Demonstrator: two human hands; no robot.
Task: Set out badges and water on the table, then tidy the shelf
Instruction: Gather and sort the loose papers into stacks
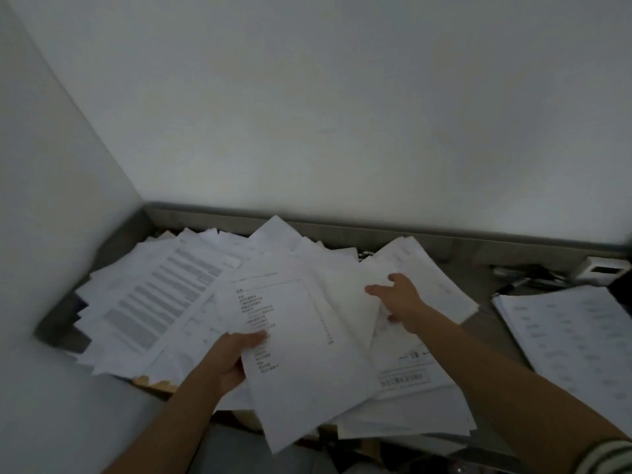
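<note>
While the left hand (229, 360) pinches a loose sheaf (301, 336), its overhanging sheets could slip off the shelf (444, 242). Whether the right hand (398, 299) beyond it grasps paper, I cannot tell.

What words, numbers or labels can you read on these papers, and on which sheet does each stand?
None is legible.
Sheet in the left hand: column of short lines, too blurred.
Grey-barred sheet: too blurred.
Boxed print on a lower sheet: too blurred.
Stack at right: faint rows, too blurred.
</note>
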